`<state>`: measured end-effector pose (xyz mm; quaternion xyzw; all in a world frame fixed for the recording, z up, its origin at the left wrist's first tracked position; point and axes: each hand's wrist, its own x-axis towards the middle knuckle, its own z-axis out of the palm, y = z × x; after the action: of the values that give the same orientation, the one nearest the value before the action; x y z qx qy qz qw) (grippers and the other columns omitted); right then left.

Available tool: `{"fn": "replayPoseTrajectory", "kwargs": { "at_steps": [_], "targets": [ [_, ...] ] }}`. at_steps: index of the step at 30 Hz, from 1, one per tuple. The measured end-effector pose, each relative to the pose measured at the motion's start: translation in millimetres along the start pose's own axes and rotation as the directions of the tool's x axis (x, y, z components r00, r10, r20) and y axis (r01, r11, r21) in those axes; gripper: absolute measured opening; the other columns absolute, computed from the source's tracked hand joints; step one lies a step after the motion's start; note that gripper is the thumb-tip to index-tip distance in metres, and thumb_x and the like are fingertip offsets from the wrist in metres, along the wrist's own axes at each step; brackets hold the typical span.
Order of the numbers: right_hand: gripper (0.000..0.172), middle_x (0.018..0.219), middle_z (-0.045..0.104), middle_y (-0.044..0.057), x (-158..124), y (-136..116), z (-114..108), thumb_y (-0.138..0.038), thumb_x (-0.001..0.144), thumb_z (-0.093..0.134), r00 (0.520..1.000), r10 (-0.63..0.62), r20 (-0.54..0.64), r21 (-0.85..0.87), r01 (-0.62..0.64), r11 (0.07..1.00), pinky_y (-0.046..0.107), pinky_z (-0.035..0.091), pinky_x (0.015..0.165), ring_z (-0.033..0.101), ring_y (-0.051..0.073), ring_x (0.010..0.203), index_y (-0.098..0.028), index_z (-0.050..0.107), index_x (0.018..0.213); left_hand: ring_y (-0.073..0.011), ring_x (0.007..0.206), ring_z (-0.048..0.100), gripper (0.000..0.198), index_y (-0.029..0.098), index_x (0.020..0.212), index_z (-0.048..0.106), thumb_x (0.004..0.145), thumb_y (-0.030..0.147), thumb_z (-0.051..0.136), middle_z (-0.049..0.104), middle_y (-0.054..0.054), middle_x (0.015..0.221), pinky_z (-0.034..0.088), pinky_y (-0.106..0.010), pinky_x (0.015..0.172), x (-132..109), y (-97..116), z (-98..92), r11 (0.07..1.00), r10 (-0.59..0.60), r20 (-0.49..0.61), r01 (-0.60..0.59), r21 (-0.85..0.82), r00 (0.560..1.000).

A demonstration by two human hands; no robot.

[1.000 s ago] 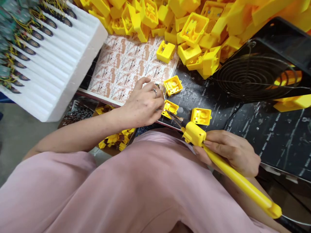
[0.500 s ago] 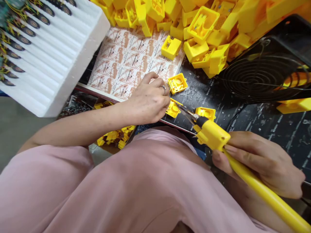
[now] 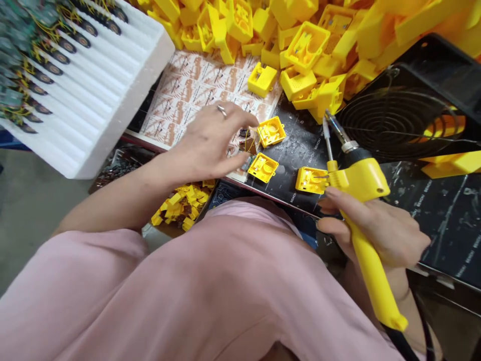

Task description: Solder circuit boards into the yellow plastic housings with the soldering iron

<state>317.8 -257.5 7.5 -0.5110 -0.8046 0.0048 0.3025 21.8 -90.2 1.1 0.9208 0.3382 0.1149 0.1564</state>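
Observation:
My right hand (image 3: 379, 225) is wrapped around the handle of a yellow soldering gun (image 3: 361, 180), whose metal tip and thin side tube point up and away, over the bench. Thumb and fingers apart, my left hand (image 3: 210, 138) hovers at the edge of a printed sheet. Between its thumb and index finger lies a small wired part (image 3: 247, 143), dark and brown with yellow wires; whether the fingertips touch it I cannot tell. Just right of that hand are two open yellow plastic cases (image 3: 272, 132), one nearer to me. A third yellow case (image 3: 310, 179) lies beside the soldering gun.
Yellow cases (image 3: 304, 47) are heaped along the back. A black fan with a wire guard (image 3: 391, 115) stands at right. White foam tray (image 3: 124, 90) at left bears rows of small round speakers and wired boards. Below the bench edge, a box holds small yellow pieces (image 3: 178, 205).
The soldering gun has swung up and away from the nearer case, its tip now pointing toward the back. My left hand has shifted left and opened, uncovering the wired part.

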Motion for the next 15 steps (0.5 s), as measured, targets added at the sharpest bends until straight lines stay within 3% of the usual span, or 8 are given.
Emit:
{"fn": "replayPoseTrajectory", "kwargs": {
  "at_steps": [2,5,9,12,15],
  "targets": [
    [0.051,0.060,0.051,-0.008,6,8,0,-0.029,0.098,0.072,0.997,-0.064,-0.032,-0.077,0.061,0.995,0.023,0.047,0.060,0.057,0.009,0.051,-0.031,0.059,0.147,-0.0318,0.133,0.054,0.065,0.025,0.147,0.051,0.092,0.059,0.061,0.061,-0.009,0.148,0.040,-0.053,0.119,-7,-18,3.3,0.995,-0.026,-0.022,0.023,-0.094,0.999],
    [0.038,0.060,0.055,-0.008,14,20,5,-0.031,0.097,0.073,0.983,-0.157,-0.097,-0.194,0.136,0.972,0.021,0.046,0.058,0.057,0.008,0.051,-0.029,0.068,0.135,-0.0361,0.143,0.049,0.085,0.024,0.157,0.042,0.089,0.071,0.063,0.052,-0.012,0.159,0.035,-0.056,0.122,-10,-32,24.5,0.984,0.046,0.055,-0.036,-0.173,0.997],
    [0.021,0.072,0.071,-0.005,18,36,18,-0.023,0.094,0.076,0.961,-0.265,-0.083,-0.226,0.241,0.944,0.019,0.048,0.061,0.064,0.007,0.057,-0.028,0.074,0.114,-0.0312,0.135,0.057,0.056,0.022,0.141,0.059,0.092,0.049,0.061,0.065,-0.012,0.140,0.042,-0.050,0.116,-4,-20,49.5,0.976,0.074,0.058,-0.061,-0.210,0.996],
    [0.038,0.098,0.081,0.005,8,50,33,-0.033,0.083,0.088,0.972,-0.234,0.001,-0.163,0.231,0.959,0.026,0.057,0.073,0.078,0.021,0.085,-0.027,0.070,0.116,-0.0252,0.116,0.066,0.036,0.024,0.120,0.069,0.088,0.040,0.061,0.070,-0.008,0.121,0.053,-0.043,0.103,-6,-19,33.8,0.951,-0.023,0.049,0.037,-0.305,0.999],
    [0.059,0.110,0.080,0.009,-5,67,49,-0.043,0.070,0.096,0.989,-0.117,0.093,-0.119,0.128,0.985,0.035,0.062,0.075,0.079,0.032,0.097,-0.029,0.068,0.120,-0.0251,0.108,0.069,0.035,0.026,0.110,0.072,0.086,0.050,0.068,0.072,-0.006,0.116,0.057,-0.045,0.098,-34,-36,-13.3,0.908,-0.131,0.154,0.181,-0.378,0.979]
  ]
}}
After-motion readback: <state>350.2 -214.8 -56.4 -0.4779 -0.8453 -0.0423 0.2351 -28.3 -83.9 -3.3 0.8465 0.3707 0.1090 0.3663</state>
